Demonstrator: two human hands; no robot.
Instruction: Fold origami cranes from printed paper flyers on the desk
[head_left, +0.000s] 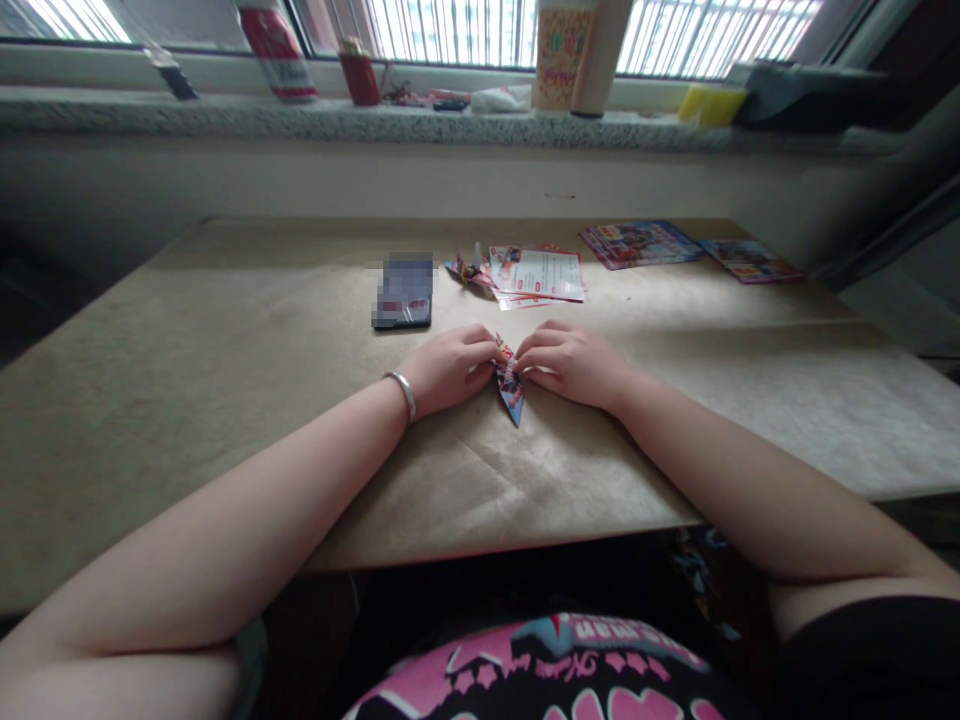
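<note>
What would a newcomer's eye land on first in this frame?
First, the two hands meeting at mid-table: the left hand and the right hand both pinch a small folded paper, colourfully printed, its pointed tip aimed toward the person. Behind them on the brown table lie a dark phone and a loose stack of printed leaflets. A silver bangle circles the left wrist.
</note>
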